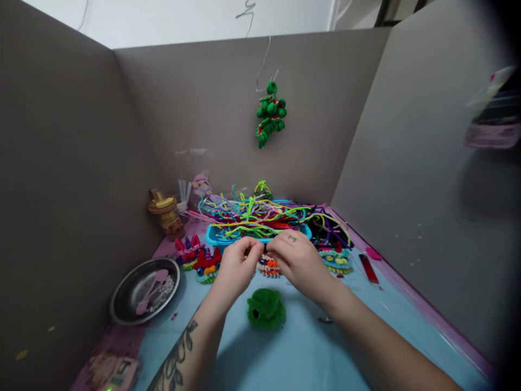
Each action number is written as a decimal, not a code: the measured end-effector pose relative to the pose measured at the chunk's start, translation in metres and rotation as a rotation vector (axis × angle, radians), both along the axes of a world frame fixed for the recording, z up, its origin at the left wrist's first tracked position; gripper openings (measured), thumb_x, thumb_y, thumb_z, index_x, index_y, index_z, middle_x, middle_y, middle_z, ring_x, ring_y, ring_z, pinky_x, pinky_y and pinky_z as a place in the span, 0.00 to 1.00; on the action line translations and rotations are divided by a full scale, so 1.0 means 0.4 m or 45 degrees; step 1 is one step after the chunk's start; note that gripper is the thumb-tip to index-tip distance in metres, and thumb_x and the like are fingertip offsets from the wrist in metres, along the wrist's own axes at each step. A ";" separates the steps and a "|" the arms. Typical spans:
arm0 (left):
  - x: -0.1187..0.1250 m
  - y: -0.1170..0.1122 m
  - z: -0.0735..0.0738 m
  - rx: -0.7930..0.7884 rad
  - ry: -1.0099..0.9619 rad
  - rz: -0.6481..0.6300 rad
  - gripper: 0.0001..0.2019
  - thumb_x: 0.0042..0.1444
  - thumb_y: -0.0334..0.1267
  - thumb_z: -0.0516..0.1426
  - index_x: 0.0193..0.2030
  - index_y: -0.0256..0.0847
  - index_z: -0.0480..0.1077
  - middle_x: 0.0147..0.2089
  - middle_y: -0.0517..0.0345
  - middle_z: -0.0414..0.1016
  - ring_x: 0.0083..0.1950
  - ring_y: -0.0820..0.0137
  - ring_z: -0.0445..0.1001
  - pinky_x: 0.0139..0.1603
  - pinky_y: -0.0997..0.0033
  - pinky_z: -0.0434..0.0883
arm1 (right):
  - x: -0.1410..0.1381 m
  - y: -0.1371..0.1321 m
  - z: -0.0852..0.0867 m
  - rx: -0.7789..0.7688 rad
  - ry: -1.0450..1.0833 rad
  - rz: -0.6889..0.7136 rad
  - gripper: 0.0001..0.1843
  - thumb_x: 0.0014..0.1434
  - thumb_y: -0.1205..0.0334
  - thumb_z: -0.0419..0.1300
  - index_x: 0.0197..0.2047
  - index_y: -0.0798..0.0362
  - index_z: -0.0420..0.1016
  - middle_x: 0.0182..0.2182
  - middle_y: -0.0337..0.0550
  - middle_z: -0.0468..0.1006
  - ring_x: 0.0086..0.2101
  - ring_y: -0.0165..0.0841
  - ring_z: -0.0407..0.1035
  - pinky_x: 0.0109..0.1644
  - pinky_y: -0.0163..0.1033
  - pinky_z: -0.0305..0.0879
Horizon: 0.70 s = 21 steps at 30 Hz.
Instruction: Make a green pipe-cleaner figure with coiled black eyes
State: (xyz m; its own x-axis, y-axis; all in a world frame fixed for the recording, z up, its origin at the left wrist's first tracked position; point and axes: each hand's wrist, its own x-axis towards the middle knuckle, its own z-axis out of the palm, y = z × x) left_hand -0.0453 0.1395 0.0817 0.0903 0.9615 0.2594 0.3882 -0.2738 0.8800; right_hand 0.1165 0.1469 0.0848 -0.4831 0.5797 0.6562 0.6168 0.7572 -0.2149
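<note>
My left hand point(241, 262) and my right hand point(298, 259) are raised close together over the middle of the table, each with thumb and fingers pinched. Whatever lies between the fingertips is too small or too hidden to make out. Below them on the blue mat sits a green fuzzy ball-like piece point(266, 308) with a dark round spot on its left side. Just behind the hands an orange and cream fuzzy figure point(269, 266) is partly covered by them.
Behind stands a blue tray point(211, 234) heaped with coloured pipe cleaners point(252, 214). A metal bowl point(118, 304) with a pink spoon point(152, 290) is at left, near a brown cup point(169, 217). A red cutter-like tool point(368, 269) lies right. Green decorations point(271, 114) hang from a wire.
</note>
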 end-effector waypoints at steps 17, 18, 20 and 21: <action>-0.020 -0.014 0.011 0.134 0.490 -0.282 0.11 0.59 0.35 0.49 0.25 0.40 0.63 0.26 0.62 0.67 0.29 0.73 0.63 0.29 0.74 0.57 | 0.035 0.025 -0.002 0.307 -0.087 0.168 0.05 0.62 0.60 0.56 0.36 0.51 0.71 0.36 0.42 0.77 0.49 0.38 0.64 0.59 0.50 0.52; -0.020 -0.016 0.014 0.127 0.488 -0.301 0.11 0.59 0.35 0.49 0.25 0.39 0.63 0.26 0.62 0.66 0.29 0.73 0.62 0.29 0.74 0.56 | 0.038 0.026 -0.003 0.318 -0.091 0.159 0.05 0.61 0.60 0.57 0.37 0.51 0.71 0.38 0.43 0.76 0.51 0.39 0.63 0.60 0.52 0.50; -0.020 -0.019 0.017 0.096 0.457 -0.335 0.11 0.58 0.35 0.49 0.24 0.39 0.62 0.25 0.63 0.65 0.28 0.74 0.61 0.28 0.74 0.56 | 0.045 0.027 -0.006 0.366 -0.090 0.130 0.07 0.60 0.58 0.58 0.41 0.51 0.71 0.45 0.47 0.74 0.56 0.43 0.59 0.62 0.55 0.48; -0.020 -0.019 0.018 0.068 0.419 -0.351 0.12 0.58 0.35 0.49 0.23 0.39 0.62 0.24 0.63 0.64 0.27 0.74 0.60 0.27 0.75 0.55 | 0.047 0.027 -0.007 0.394 -0.083 0.109 0.10 0.59 0.57 0.59 0.43 0.51 0.70 0.48 0.49 0.72 0.58 0.45 0.56 0.62 0.56 0.48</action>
State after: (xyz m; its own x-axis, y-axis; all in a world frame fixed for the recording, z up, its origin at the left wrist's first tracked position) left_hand -0.0531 0.1318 0.0888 0.4281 0.8759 0.2227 0.5519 -0.4485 0.7031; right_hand 0.1353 0.1579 0.0821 -0.5686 0.3131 0.7607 0.5528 0.8302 0.0715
